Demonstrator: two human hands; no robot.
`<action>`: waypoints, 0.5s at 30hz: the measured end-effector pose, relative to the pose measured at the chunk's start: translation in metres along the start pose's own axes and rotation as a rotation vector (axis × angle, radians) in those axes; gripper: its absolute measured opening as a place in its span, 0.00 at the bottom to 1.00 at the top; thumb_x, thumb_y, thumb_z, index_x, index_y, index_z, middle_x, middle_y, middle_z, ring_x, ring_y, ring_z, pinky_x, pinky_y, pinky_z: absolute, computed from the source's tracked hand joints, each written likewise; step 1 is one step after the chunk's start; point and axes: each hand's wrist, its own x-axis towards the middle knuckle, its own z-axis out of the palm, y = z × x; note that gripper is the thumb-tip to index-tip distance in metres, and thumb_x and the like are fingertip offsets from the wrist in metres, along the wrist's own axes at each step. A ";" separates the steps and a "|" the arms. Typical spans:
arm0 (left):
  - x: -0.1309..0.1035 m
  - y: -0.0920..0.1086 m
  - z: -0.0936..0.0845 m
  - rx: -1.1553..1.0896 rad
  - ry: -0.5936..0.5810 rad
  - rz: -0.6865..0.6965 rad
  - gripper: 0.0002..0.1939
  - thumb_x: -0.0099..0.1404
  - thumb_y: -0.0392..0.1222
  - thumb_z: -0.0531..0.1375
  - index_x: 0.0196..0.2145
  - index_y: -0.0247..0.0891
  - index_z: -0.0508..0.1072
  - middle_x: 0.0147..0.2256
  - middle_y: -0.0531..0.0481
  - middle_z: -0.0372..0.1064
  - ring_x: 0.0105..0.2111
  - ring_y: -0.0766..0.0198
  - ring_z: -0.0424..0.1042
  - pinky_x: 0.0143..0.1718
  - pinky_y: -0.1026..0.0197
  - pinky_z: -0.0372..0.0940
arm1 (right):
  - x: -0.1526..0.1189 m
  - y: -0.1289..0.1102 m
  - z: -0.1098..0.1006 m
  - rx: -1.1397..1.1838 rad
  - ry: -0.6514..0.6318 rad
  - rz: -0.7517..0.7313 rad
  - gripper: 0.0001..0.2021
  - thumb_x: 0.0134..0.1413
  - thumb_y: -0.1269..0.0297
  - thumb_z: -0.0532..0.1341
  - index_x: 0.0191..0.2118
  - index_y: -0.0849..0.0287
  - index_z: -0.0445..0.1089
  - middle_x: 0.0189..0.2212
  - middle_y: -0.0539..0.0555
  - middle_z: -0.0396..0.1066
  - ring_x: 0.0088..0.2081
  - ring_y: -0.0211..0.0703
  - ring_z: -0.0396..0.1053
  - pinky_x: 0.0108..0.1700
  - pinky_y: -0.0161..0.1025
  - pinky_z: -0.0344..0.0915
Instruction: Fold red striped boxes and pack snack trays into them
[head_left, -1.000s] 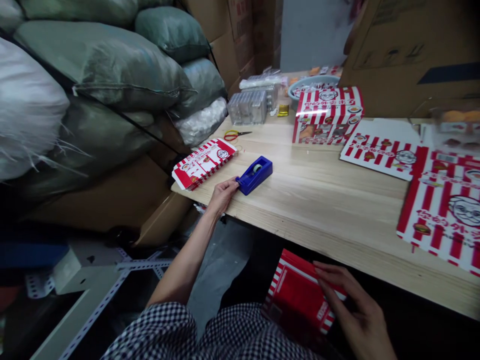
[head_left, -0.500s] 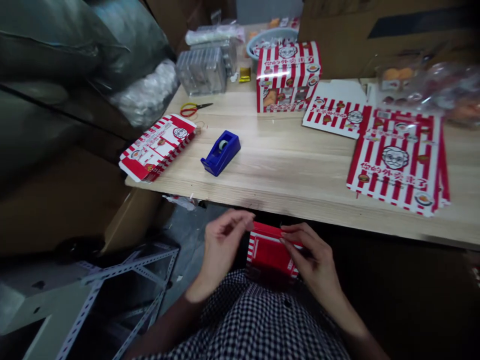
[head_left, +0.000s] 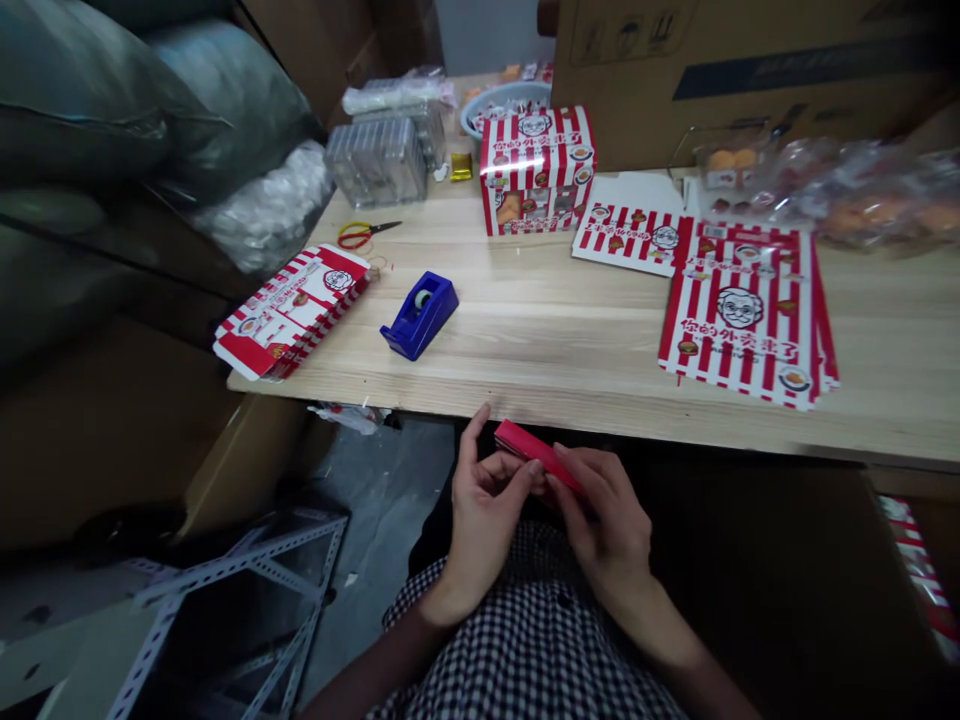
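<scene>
i see the left forearm [head_left: 379, 652] and right forearm [head_left: 684, 640] reach ahead, bare and angled toward each other, the hands close together in front of the body. the left hand [head_left: 484, 515] stretches its index finger [head_left: 472, 440] upward, thumb [head_left: 523, 484] leaning across toward the right side. the right hand [head_left: 619, 525] holds its fingers [head_left: 600, 470] bent in a pinch.

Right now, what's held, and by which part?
A red carton, held by its right end in the right hand; the left hand is at its near side, grip unclear.
</scene>
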 end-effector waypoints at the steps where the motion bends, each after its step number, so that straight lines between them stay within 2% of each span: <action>1: 0.001 -0.001 -0.002 0.015 -0.006 -0.007 0.44 0.63 0.42 0.66 0.69 0.44 0.47 0.26 0.57 0.72 0.27 0.67 0.73 0.36 0.63 0.70 | 0.001 0.001 -0.002 -0.015 -0.042 -0.002 0.28 0.63 0.77 0.58 0.64 0.43 0.64 0.49 0.57 0.69 0.49 0.50 0.69 0.47 0.50 0.73; 4: 0.010 -0.002 -0.015 0.206 -0.020 0.010 0.39 0.63 0.45 0.67 0.67 0.43 0.54 0.24 0.57 0.70 0.25 0.66 0.71 0.33 0.62 0.69 | 0.005 0.003 -0.006 -0.002 -0.115 0.009 0.27 0.63 0.77 0.57 0.63 0.42 0.65 0.50 0.57 0.66 0.50 0.48 0.68 0.47 0.48 0.73; 6: 0.021 0.002 -0.026 0.464 0.017 0.132 0.38 0.59 0.47 0.70 0.63 0.44 0.62 0.27 0.56 0.70 0.28 0.65 0.71 0.35 0.61 0.69 | 0.008 0.003 -0.008 0.046 -0.123 0.029 0.27 0.64 0.77 0.57 0.62 0.41 0.66 0.50 0.57 0.65 0.50 0.47 0.68 0.47 0.47 0.73; 8: 0.033 0.009 -0.036 0.702 0.015 0.311 0.38 0.54 0.48 0.73 0.61 0.46 0.67 0.37 0.51 0.72 0.39 0.60 0.73 0.45 0.57 0.69 | 0.011 0.001 -0.008 0.096 -0.126 0.046 0.26 0.64 0.77 0.57 0.61 0.41 0.67 0.49 0.56 0.65 0.50 0.46 0.68 0.48 0.45 0.73; 10: 0.042 0.018 -0.042 0.800 -0.124 0.421 0.34 0.54 0.47 0.73 0.58 0.47 0.70 0.48 0.47 0.71 0.50 0.55 0.71 0.54 0.52 0.66 | 0.011 -0.003 -0.010 0.144 -0.123 0.072 0.24 0.65 0.76 0.57 0.59 0.42 0.70 0.48 0.56 0.66 0.50 0.45 0.68 0.48 0.45 0.72; 11: 0.044 0.022 -0.043 0.806 -0.222 0.428 0.28 0.57 0.46 0.71 0.54 0.46 0.73 0.50 0.47 0.72 0.51 0.55 0.71 0.55 0.51 0.66 | 0.011 -0.004 -0.012 0.172 -0.121 0.095 0.22 0.65 0.76 0.58 0.58 0.42 0.71 0.48 0.55 0.67 0.50 0.44 0.69 0.49 0.44 0.72; 13: 0.043 0.032 -0.045 0.805 -0.390 0.386 0.15 0.61 0.44 0.68 0.46 0.45 0.76 0.44 0.49 0.76 0.45 0.56 0.75 0.50 0.53 0.70 | 0.008 -0.007 -0.023 0.234 -0.109 0.178 0.20 0.65 0.72 0.60 0.56 0.42 0.72 0.49 0.54 0.69 0.51 0.44 0.69 0.51 0.44 0.71; 15: 0.036 0.041 -0.050 0.853 -0.457 0.378 0.11 0.61 0.43 0.67 0.42 0.46 0.76 0.40 0.50 0.78 0.39 0.56 0.77 0.43 0.53 0.74 | 0.000 -0.009 -0.042 0.285 -0.054 0.299 0.22 0.60 0.65 0.66 0.59 0.42 0.70 0.53 0.54 0.68 0.55 0.46 0.67 0.58 0.47 0.67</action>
